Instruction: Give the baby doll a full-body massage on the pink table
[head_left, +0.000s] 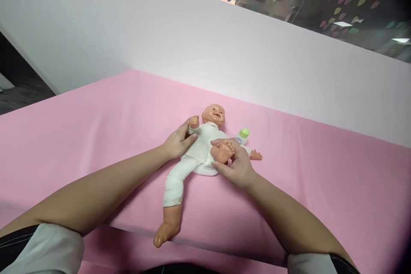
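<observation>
Nearest, the doll's (pixel 195 154) free leg hangs past the pink bed's (pixel 96 137) edge, so the right hand (pixel 236 167), fingers closed around the raised foot (pixel 222 152), should lift gently while the left hand (pixel 176 142) curls on its side, bottle (pixel 242 135) beyond.

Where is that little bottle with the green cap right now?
In the head view, the small bottle lies on the pink sheet, right of centre, tucked beside the doll near its outstretched arm, just beyond the right hand.
</observation>
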{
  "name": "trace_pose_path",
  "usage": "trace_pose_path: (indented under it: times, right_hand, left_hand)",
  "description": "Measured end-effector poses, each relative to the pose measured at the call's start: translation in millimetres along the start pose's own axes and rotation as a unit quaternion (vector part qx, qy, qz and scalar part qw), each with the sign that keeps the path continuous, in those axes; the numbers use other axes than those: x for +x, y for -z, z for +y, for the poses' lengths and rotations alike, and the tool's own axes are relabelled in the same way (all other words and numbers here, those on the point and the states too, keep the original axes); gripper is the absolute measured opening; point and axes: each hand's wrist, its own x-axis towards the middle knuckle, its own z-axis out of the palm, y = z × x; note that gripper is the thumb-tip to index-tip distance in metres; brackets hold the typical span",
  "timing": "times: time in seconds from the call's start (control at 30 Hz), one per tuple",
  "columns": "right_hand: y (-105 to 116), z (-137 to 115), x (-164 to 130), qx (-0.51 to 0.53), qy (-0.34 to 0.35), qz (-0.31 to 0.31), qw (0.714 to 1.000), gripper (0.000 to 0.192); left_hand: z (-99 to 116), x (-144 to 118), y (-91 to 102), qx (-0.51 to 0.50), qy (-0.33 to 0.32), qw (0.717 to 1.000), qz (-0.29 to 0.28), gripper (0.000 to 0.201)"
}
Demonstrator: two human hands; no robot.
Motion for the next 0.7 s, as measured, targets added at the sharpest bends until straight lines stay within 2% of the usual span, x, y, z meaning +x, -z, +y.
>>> trace_pose_path:
  times: [0.1, 0.17, 0.23, 0.3, 0.4, 0.47, 0.53, 0.63, 0.7]
  right_hand:
    - [-2, -27, -8, 0.02, 0.093, -0.045, 0.994, 0.056]
    - [-4, -44, -15, 0.023, 0.13, -0.121, 0.984, 0.056]
    - [-8, -57, -23, -0.016, 0.124, -0.219, 0.968, 0.052]
    - [-14, -64, -30, -0.084, 0.105, -0.311, 0.941, 0.047]
    - [-24, -66, -39, -0.155, 0.107, -0.396, 0.899, 0.044]
    - [-30, -63, -42, -0.166, 0.116, -0.405, 0.892, 0.04]
    - [-33, -60, -43, -0.157, 0.125, -0.385, 0.901, 0.034]
    - [-31, -58, -40, -0.101, 0.163, -0.316, 0.929, 0.03]
    - [-25, -59, -34, -0.051, 0.201, -0.246, 0.947, 0.037]
  left_hand:
    - [-9, 9, 1.2, -0.095, 0.083, 0.991, 0.048, 0.063]
    - [-15, 15, 2.7, -0.196, 0.136, 0.966, 0.102, 0.052]
    - [-17, 21, 5.5, -0.276, 0.193, 0.93, 0.143, 0.043]
    - [-16, 26, 8.9, -0.306, 0.246, 0.904, 0.167, 0.037]
    - [-12, 28, 12.0, -0.31, 0.269, 0.893, 0.182, 0.03]
    - [-10, 27, 11.9, -0.31, 0.259, 0.896, 0.186, 0.027]
    - [-11, 23, 11.0, -0.288, 0.239, 0.907, 0.194, 0.028]
    - [-11, 17, 9.6, -0.195, 0.189, 0.942, 0.197, 0.035]
    - [-9, 12, 8.4, -0.113, 0.133, 0.969, 0.174, 0.043]
